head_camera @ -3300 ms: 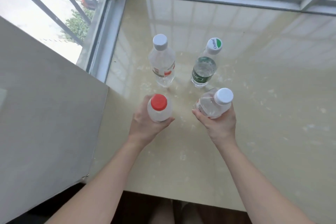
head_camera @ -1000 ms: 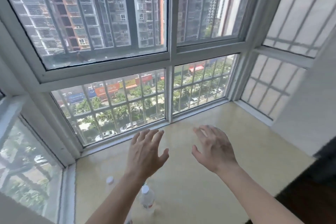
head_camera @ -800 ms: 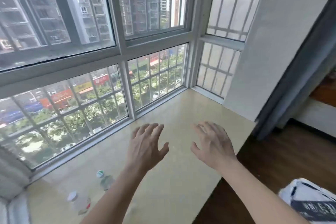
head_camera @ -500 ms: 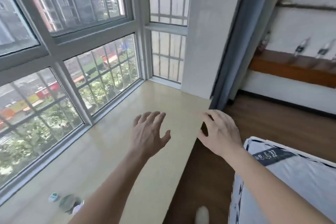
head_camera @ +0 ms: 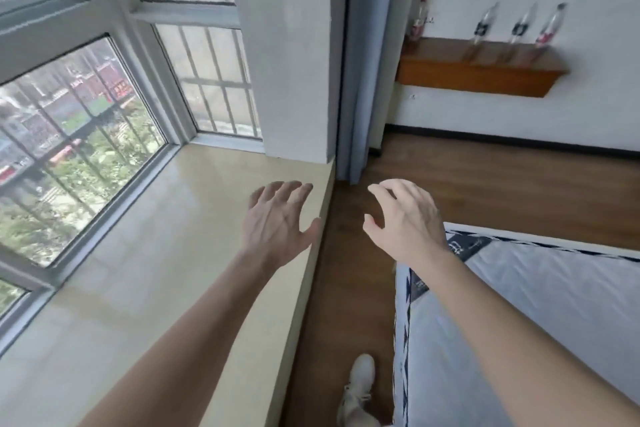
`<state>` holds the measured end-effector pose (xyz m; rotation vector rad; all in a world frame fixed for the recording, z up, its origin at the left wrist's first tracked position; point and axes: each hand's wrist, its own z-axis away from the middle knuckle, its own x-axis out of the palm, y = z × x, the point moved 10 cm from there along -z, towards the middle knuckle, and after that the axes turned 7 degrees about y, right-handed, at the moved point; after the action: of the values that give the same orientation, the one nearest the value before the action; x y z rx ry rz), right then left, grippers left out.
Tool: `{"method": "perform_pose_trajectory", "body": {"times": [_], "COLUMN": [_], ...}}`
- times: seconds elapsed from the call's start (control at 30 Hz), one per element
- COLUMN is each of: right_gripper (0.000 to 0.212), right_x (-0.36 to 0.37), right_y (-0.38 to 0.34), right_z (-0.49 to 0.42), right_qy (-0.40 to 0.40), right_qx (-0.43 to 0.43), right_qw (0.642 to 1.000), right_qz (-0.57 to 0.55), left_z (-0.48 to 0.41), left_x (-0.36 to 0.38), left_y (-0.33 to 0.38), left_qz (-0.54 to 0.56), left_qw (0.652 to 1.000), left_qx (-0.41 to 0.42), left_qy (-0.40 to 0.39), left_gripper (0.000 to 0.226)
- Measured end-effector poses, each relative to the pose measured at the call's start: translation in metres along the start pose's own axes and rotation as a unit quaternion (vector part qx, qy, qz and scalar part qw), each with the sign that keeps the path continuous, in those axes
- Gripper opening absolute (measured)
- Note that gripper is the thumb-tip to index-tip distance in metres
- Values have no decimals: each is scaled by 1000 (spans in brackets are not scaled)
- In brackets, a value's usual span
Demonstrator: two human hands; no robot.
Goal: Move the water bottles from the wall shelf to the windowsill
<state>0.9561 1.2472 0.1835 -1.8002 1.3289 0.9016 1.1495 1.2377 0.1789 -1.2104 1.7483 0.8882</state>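
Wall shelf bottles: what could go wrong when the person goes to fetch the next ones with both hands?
The mattress corner juts into the narrow floor strip by the white shoe; the person could trip there. The three bottles at the right of the wall shelf stand in a row; taking two at once may knock the third off. The red-labelled bottle stands next to the curtain, which could hinder the grasp.

A blue-grey curtain (head_camera: 367, 62) hangs at upper centre, just beside a grey pillar (head_camera: 287, 45). A white mattress (head_camera: 519, 305) with dark trim fills the lower right. One white shoe (head_camera: 358, 385) stands on the brown wood floor (head_camera: 502, 184) at bottom centre.
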Motion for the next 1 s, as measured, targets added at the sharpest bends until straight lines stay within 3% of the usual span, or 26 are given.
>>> {"method": "perform_pose_trajectory", "body": {"times": [0.43, 1.0], "right_gripper": [39, 40], "right_x": [69, 162], "right_y": [181, 338], "right_z": [-150, -323], "right_qy": [-5, -22], "right_qx": [53, 127], "right_qw": [998, 990], "right_qz": [25, 64], "left_z": [-226, -462], "left_x": [115, 248], "left_y": [78, 118], "left_qz": [28, 44], "left_qw": [999, 993], "left_qx": [44, 105], "left_qy": [5, -20], "left_gripper": [54, 57]}}
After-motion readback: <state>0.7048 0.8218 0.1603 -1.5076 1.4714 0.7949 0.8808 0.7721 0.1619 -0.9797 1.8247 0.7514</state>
